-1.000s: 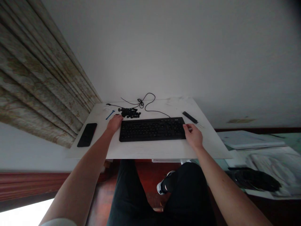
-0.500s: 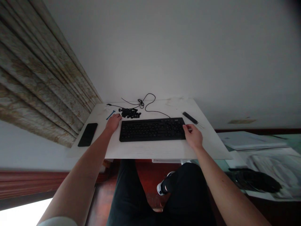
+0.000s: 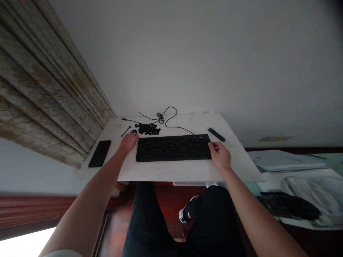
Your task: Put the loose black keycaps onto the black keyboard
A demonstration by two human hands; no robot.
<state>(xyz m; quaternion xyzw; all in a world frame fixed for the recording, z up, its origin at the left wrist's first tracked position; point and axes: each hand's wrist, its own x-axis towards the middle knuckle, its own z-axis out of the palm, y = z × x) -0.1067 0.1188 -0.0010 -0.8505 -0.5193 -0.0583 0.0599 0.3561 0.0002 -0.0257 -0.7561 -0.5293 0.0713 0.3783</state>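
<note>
A black smartphone (image 3: pixel 99 153) on the white desk (image 3: pixel 174 174) — pleated curtain (image 3: pixel 45 89) alongside.

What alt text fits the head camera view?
A person's left hand and right hand rest at the ends of a black keyboard on a white desk, with loose black keycaps beside the left hand and a black smartphone further left.

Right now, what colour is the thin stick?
Blue; the thin stick shows best in the head view.
</note>
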